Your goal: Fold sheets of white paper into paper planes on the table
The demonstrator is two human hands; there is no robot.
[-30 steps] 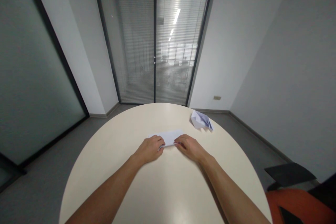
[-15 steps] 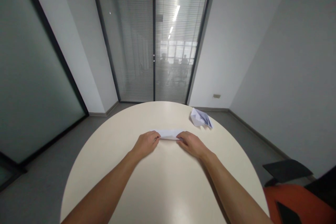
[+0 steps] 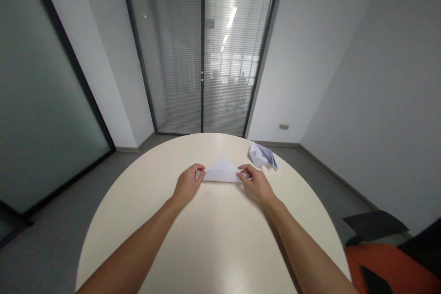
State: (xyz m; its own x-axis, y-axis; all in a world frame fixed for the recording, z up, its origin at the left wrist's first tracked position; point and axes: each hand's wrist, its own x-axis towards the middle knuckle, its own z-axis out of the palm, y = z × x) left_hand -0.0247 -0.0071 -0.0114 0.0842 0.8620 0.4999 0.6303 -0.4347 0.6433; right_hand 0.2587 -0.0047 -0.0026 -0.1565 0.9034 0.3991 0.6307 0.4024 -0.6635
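A folded sheet of white paper (image 3: 221, 174) lies on the round cream table (image 3: 206, 239). Its far side rises to a triangular point, and a straight folded band runs along its near edge. My left hand (image 3: 189, 182) pinches the left end of that band between thumb and fingers. At the opposite end, my right hand (image 3: 255, 181) has its thumb and fingertips closed on the paper's right corner. Beyond my right hand sits a second piece of folded paper (image 3: 262, 155), crumpled-looking and standing partly up from the tabletop.
An orange chair (image 3: 389, 268) with a black armrest (image 3: 379, 225) stands at the table's right side. Past the far edge are a glass door with blinds (image 3: 225, 78) and a white wall (image 3: 310, 46) with a socket plate (image 3: 284, 127). Frosted glass (image 3: 44, 101) lines the left.
The paper now lies flatter, its triangular far point showing above the folded band. Both hands have shifted slightly outward to its ends, with the fingers raised a little.
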